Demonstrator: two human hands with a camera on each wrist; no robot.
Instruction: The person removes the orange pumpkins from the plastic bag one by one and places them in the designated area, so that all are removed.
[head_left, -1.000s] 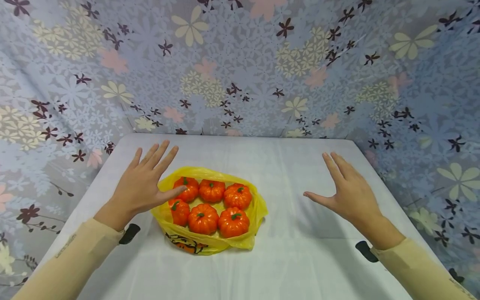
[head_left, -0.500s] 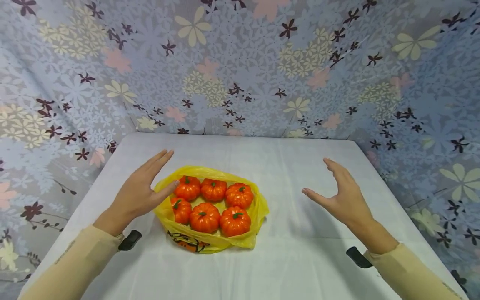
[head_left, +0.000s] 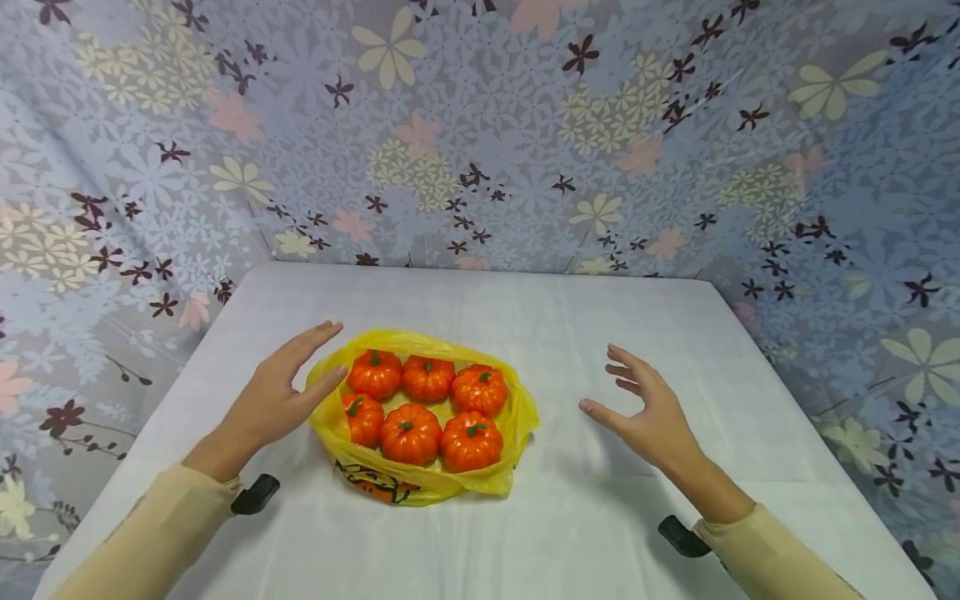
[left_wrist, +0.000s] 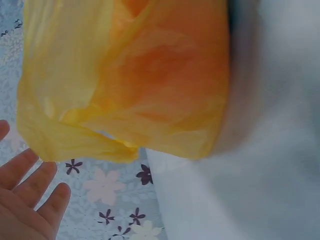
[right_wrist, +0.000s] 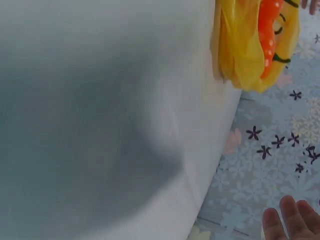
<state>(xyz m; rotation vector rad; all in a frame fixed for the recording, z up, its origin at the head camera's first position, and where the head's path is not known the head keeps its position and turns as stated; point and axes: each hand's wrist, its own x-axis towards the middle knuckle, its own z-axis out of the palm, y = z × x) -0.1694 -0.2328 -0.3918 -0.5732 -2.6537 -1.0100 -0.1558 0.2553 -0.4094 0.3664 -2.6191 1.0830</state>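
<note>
A yellow plastic bag [head_left: 513, 454] with its mouth spread wide stands on the white table, a dark printed picture on its near side. Inside it sit several small orange pumpkins [head_left: 411, 435] with green stems. My left hand [head_left: 273, 400] hovers by the bag's left rim, fingers extended and thumb apart, holding nothing. In the left wrist view its fingertips show beside the yellow bag [left_wrist: 165, 85]; whether they touch it I cannot tell. My right hand [head_left: 648, 417] is in the air to the right of the bag, thumb and fingers spread apart, with nothing in it.
The white-covered table [head_left: 570, 533] reaches back to a flowered cloth wall [head_left: 495, 150]. Similar cloth hangs at the left and right sides. A black strap piece [head_left: 257, 494] shows at the left wrist and another [head_left: 682, 536] at the right.
The right hand has moved left and nearer the bag. My left hand has dropped slightly, and its spread fingers have come together. The bag and pumpkins have stayed in place.
</note>
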